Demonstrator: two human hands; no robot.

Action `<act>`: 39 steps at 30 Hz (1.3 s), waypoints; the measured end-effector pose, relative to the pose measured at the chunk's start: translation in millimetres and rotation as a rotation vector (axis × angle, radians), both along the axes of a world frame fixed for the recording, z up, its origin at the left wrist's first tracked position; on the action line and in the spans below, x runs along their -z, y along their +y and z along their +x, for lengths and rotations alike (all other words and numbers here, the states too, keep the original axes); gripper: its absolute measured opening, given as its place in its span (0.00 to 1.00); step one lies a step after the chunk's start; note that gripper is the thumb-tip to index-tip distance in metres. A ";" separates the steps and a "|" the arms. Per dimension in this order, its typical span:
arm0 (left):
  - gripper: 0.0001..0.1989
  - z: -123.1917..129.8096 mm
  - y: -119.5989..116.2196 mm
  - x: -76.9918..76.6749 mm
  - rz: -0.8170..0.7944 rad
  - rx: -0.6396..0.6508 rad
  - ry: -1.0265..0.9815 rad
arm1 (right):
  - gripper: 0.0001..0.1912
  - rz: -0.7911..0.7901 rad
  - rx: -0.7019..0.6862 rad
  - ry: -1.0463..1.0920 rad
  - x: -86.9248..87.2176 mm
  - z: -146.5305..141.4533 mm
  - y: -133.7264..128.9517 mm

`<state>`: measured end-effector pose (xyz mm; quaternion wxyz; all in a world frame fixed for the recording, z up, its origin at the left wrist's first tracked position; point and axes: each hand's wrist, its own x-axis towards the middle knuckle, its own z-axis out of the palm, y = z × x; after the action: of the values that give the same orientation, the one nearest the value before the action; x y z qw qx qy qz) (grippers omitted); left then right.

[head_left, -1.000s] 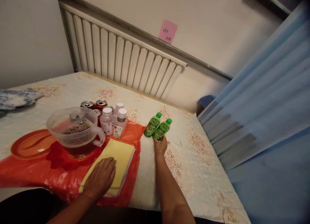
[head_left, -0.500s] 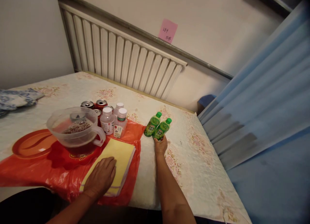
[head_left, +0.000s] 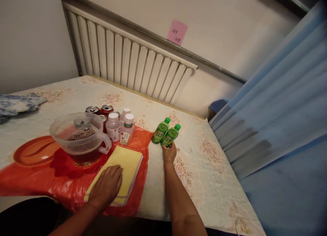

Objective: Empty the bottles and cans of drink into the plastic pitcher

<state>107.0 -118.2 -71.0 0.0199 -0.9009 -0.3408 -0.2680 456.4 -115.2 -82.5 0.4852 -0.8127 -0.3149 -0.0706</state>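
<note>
My left hand (head_left: 106,185) lies flat on a folded yellow cloth (head_left: 127,161), its fingers stretched out. My right hand (head_left: 170,153) is closed around the lower part of a green drink bottle (head_left: 170,136) with a green cap. A second green bottle (head_left: 160,131) stands right beside it, on the left. To the left of the cloth is a clear plastic measuring jug (head_left: 76,137) with dark, foamy liquid inside. Behind the cloth stand several small pinkish bottles (head_left: 127,130) with white caps. My right fingertips are partly hidden behind the bottle.
Red plastic sheeting (head_left: 139,195) lies under the jug and cloth, with an orange oval (head_left: 28,152) at left. Several drink cans (head_left: 106,108) stand behind the jug. A blue-patterned cloth (head_left: 17,105) is at far left. A radiator (head_left: 127,55) and a blue curtain (head_left: 281,127) border the flowered tablecloth (head_left: 199,168).
</note>
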 end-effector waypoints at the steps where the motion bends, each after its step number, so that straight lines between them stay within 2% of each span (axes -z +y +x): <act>1: 0.12 -0.1 0.2 0.4 0.001 0.001 0.001 | 0.24 -0.002 -0.002 -0.001 0.2 0.2 0.1; 18: 0.12 0.4 -0.3 0.7 -0.004 -0.006 0.024 | 0.22 0.017 -0.015 0.009 2.9 1.1 0.3; 28: 0.12 1.3 -1.2 1.3 -0.019 -0.019 0.002 | 0.31 0.025 0.060 0.097 7.4 -3.6 -6.6; 34: 0.11 2.8 -3.8 -4.2 -0.071 -0.021 -0.023 | 0.28 0.017 0.061 0.141 3.7 -19.8 -27.1; 39: 0.12 2.3 -7.4 -9.5 -0.135 -0.024 -0.053 | 0.23 0.023 -0.002 0.155 4.6 -51.6 -49.4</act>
<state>109.2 -125.7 -61.4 -0.0468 -0.8886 -0.3692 -0.2682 404.8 -164.6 -87.1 0.5177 -0.8096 -0.2765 -0.0108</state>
